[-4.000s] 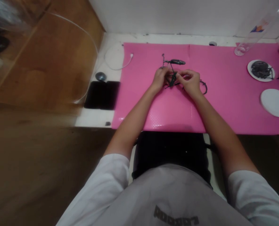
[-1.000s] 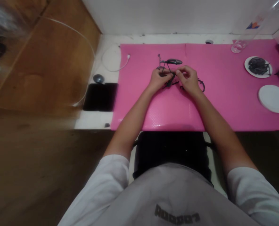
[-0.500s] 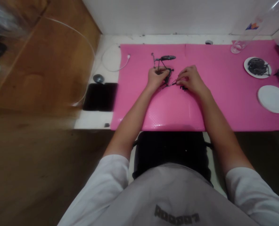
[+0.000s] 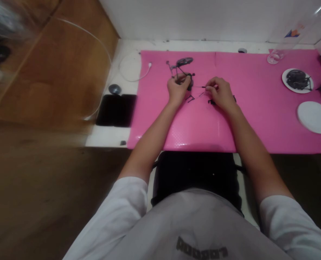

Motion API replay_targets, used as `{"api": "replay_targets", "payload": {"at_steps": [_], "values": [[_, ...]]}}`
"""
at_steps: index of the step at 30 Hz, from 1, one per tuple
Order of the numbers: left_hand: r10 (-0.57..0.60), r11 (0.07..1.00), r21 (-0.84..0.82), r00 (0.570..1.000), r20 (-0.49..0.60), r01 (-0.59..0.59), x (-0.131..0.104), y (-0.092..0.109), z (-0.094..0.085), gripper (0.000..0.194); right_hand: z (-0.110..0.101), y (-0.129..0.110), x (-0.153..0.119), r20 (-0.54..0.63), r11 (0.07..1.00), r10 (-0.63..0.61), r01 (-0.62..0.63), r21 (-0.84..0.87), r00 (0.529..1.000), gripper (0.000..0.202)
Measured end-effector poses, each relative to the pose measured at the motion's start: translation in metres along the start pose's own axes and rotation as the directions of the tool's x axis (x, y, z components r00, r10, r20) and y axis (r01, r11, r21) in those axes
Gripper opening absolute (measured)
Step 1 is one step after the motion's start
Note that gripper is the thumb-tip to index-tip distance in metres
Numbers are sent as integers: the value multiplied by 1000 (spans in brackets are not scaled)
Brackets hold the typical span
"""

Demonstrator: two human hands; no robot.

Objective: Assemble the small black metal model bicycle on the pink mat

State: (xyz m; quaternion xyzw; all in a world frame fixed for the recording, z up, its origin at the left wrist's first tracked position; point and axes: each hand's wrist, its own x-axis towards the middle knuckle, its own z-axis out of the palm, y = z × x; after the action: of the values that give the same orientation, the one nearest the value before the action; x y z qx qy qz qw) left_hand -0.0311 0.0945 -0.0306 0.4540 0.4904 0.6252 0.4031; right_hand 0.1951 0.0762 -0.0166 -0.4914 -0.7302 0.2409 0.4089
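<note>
1. Black rectangular flat device (image 4: 116, 109): one, lying on the white table (image 4: 106, 137) left of the mat.
2. White cable (image 4: 133, 68): one, looped at the far left of the table.
3. Pink dimpled work mat (image 4: 258, 119): one.
4. Small dark wire-and-plastic frame model (image 4: 181, 66): one, far-centre of the mat, held upright. The left hand (image 4: 177, 89) is closed around its lower part.
5. Thin dark pin-like rod (image 4: 201, 87): one, pinched in the fingertips of the right hand (image 4: 220, 93), pointing left toward the model, not touching it. Judged advice: keep the model steady and line the rod up level before pushing in.
6. Loose small dark parts (image 4: 191, 97): at least two between the hands; exact count unclear.
7. White round plates: two at right, one holding dark parts (image 4: 297, 80), one bare (image 4: 315, 117).
</note>
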Motion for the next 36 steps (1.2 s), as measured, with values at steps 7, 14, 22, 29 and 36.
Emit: {"api": "replay_targets", "payload": {"at_steps": [7, 14, 22, 29, 36], "values": [[95, 995, 35, 994, 50, -96, 8, -22, -2, 37, 7, -12, -4, -180, 994, -113, 114, -8, 977, 47], [157, 987, 23, 983, 94, -160, 10, -38, 1, 35, 18, -10, -8, -221, 995, -100, 100, -12, 970, 58], [161, 984, 61, 982, 95, -167, 7, -35, 2, 26, 22, -13, -9, -248, 997, -76, 80, 8, 966, 65], [142, 985, 85, 985, 100, -150, 3, -30, 4, 24, 23, -11, -9, -223, 998, -55, 52, -18, 973, 63], [137, 985, 88, 985, 104, -147, 3, -31, 5, 23, 22, -13, -10, -237, 998, -62, 56, -32, 969, 57]]}}
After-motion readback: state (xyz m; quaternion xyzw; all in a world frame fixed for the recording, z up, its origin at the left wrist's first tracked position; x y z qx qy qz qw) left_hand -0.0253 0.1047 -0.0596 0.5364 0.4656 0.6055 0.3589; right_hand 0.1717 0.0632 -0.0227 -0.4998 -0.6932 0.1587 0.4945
